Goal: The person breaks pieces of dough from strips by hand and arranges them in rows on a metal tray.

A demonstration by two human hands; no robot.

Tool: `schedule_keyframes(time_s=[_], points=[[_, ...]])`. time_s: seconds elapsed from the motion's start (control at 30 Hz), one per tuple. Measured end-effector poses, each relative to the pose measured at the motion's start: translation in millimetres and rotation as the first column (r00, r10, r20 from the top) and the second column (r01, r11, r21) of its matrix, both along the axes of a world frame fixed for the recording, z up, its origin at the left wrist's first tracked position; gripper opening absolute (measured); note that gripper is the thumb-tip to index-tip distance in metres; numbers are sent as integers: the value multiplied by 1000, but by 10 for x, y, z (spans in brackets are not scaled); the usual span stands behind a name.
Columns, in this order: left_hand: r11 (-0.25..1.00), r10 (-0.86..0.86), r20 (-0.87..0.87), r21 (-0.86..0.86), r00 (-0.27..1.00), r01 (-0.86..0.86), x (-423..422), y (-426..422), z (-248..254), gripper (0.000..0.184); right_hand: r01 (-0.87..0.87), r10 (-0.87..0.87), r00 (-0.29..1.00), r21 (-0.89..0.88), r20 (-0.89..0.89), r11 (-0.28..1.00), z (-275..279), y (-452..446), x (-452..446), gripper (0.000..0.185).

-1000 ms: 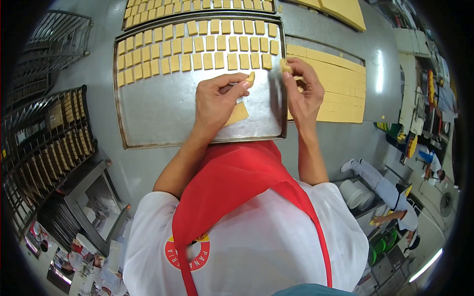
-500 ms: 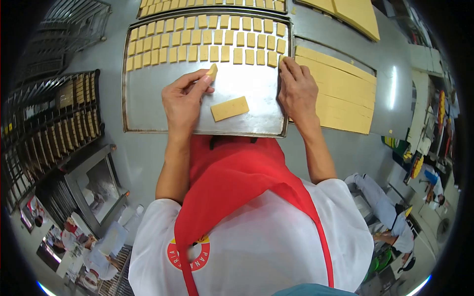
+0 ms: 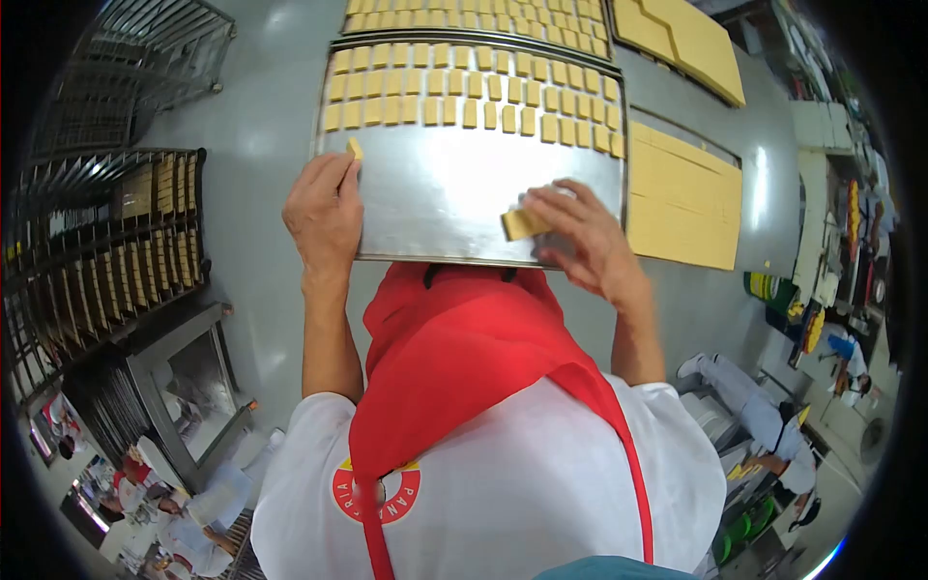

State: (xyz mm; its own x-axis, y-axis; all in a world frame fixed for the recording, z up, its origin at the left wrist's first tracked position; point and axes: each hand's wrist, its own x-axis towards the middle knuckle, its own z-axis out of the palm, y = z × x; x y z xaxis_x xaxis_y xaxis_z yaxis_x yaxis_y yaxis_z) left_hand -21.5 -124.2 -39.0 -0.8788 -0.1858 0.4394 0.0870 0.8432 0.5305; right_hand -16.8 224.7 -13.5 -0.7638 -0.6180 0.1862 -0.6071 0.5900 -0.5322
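Observation:
In the head view, my left hand (image 3: 324, 208) pinches a small yellow dough piece (image 3: 355, 149) over the left side of the metal tray (image 3: 435, 184). My right hand (image 3: 585, 237), slightly blurred, has its fingers around the right end of a larger rectangular dough block (image 3: 520, 225) near the tray's front edge. Part of that block is hidden under the fingers. Beyond both hands, three rows of small rectangular dough pieces (image 3: 468, 114) lie spaced out across the far half of the tray.
A flat scored dough sheet (image 3: 684, 198) lies right of the tray. Behind are another filled tray (image 3: 474, 19) and a thick dough slab (image 3: 686, 48). Racks (image 3: 145, 222) stand at left. A co-worker (image 3: 754, 416) is at lower right; other people are at lower left.
My right hand has come from the tray's right edge down to the larger dough block. My left hand has gone to the tray's left side with its small piece. The whole view has shifted.

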Motion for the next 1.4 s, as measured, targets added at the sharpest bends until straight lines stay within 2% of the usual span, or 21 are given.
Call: schedule_keyframes(time_s=[0.03,0.1,0.17,0.23,0.33,0.57,0.63,0.73,0.8,0.9,1.07,1.13,1.17,1.23,1.27,1.33,1.4], points=[[1000,16,-7,6,1000,-16,-12,-125,-19,10,-18,16,999,69,31,997,-21,-149,42,58],[971,-78,-44,-228,996,66,-46,-329,-90,11,-48,40,997,137,61,989,-138,-408,77,61],[966,-110,-2,-235,994,107,-49,-466,-220,13,157,-157,987,160,-12,974,-262,-608,109,67],[957,-157,44,-239,987,163,-66,-538,-258,15,196,-193,981,159,-32,968,-232,-885,101,71],[954,-209,40,-209,977,213,-118,-625,-279,16,203,-198,979,119,-58,972,-217,-1311,34,69],[945,-279,47,-164,959,283,-211,-779,-269,19,72,-78,992,-66,-96,995,-341,-2019,-175,66],[943,-292,46,-154,955,295,-184,-758,-203,19,111,-114,991,-52,-71,992,-315,-1989,-179,61],[939,-340,41,-43,940,342,-25,-575,-82,25,203,-201,974,11,-103,979,-269,-1926,-163,55],[908,-418,88,29,904,417,38,-436,-26,34,212,-209,975,33,-81,977,-287,-1914,-160,52],[882,-467,183,31,865,469,100,-346,-152,39,236,-233,970,49,-63,971,-346,-1883,-160,48],[875,-471,254,18,845,483,211,-430,-133,36,320,-318,947,50,-43,946,-379,-1805,-54,44],[819,-573,231,118,786,562,267,-502,-132,32,404,-402,913,9,-70,915,-366,-1778,-31,42],[818,-574,234,119,785,562,262,-535,-143,32,405,-403,913,9,-66,914,-345,-1771,-30,42],[875,-479,151,163,865,456,194,-596,-156,27,460,-459,887,139,-40,877,-261,-1770,-50,42],[874,-480,151,163,864,457,142,-624,-149,27,450,-461,887,192,12,872,-221,-1773,-61,46],[979,-204,131,7,970,205,-17,-671,-72,24,425,-444,893,182,75,887,-155,-1753,-63,46],[979,-199,103,-15,975,201,-155,-763,-184,23,397,-421,897,171,136,902,-148,-1727,-57,47]])
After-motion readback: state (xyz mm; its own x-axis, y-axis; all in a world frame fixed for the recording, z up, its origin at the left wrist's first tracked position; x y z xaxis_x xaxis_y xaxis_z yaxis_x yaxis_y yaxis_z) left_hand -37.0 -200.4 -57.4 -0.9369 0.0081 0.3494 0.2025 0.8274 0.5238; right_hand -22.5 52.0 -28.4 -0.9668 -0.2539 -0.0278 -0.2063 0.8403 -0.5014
